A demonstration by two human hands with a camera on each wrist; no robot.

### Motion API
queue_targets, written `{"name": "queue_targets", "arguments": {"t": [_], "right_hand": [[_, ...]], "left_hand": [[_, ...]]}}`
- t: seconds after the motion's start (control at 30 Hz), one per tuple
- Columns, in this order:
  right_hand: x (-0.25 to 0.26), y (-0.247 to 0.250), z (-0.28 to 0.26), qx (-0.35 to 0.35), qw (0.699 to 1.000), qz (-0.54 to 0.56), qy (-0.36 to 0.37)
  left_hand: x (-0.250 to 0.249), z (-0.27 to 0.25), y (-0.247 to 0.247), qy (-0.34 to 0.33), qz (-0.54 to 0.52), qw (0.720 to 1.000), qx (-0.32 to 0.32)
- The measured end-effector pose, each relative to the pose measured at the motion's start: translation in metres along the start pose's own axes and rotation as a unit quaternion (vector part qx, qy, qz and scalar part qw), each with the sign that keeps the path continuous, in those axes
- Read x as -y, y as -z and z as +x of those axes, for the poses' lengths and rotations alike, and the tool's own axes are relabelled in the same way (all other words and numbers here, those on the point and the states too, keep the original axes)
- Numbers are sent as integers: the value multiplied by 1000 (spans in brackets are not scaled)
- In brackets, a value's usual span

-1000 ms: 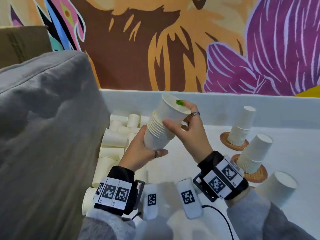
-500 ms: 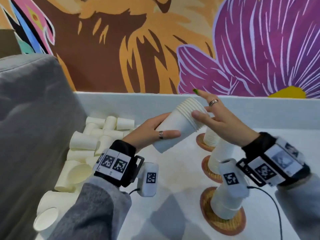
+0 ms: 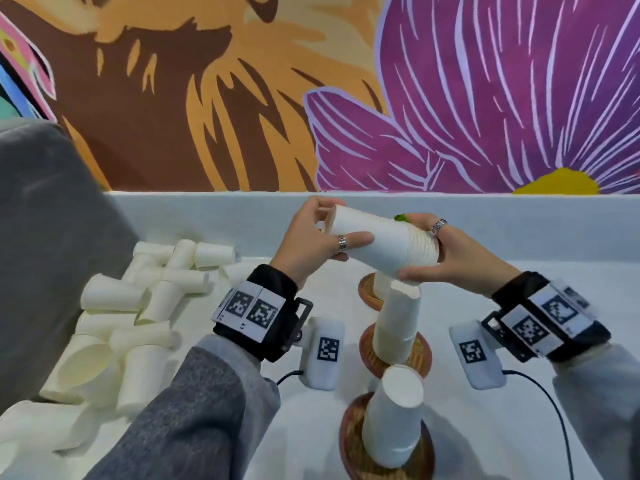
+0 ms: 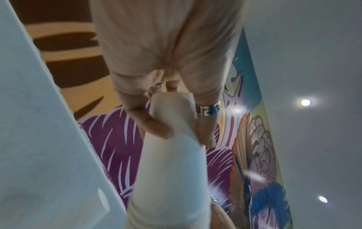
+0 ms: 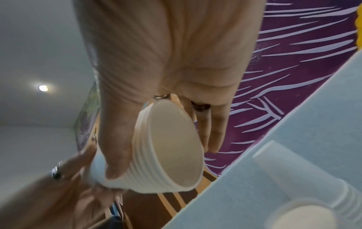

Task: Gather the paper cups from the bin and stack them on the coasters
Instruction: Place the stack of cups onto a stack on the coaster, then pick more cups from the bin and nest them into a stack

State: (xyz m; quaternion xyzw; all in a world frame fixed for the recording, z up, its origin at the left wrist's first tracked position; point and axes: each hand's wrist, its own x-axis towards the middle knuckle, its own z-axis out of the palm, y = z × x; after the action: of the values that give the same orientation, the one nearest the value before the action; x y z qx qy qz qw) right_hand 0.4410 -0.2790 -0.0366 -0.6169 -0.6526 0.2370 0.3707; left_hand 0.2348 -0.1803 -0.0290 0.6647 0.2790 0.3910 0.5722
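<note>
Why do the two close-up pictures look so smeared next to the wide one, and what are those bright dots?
Head view: fairly sharp, evenly lit, soft shadows under the cup stacks; the wide lens bows the edges. Left wrist view: heavily motion-blurred, the left hand and held stack of cups smeared. Right wrist view: softer blur on the right hand. The dots are ceiling lights, glaring.
</note>
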Motion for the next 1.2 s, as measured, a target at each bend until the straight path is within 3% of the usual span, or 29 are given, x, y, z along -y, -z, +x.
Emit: {"name": "queue_targets", "arguments": {"t": [0.17, 0.37, 0.63, 0.87, 1.0, 1.2], "right_hand": [[-45, -8, 11, -71, 997, 29, -4], [-78, -26, 13, -87, 991, 86, -50], [-115, -49, 1, -30, 989, 94, -105], [-129, -55, -11, 20, 986, 101, -134], [-119, -38, -20, -42, 982, 129, -133], [-84, -9, -30, -128, 977, 121, -122]], "left_hand": [[-3, 21, -39, -16, -16, 1000, 2], [6, 39, -63, -25, 92, 995, 37], [43, 41, -76, 32, 213, 973, 77], [72, 36, -85, 70, 256, 959, 104], [84, 32, -85, 63, 303, 945, 109], [83, 27, -75, 92, 353, 915, 173]]}}
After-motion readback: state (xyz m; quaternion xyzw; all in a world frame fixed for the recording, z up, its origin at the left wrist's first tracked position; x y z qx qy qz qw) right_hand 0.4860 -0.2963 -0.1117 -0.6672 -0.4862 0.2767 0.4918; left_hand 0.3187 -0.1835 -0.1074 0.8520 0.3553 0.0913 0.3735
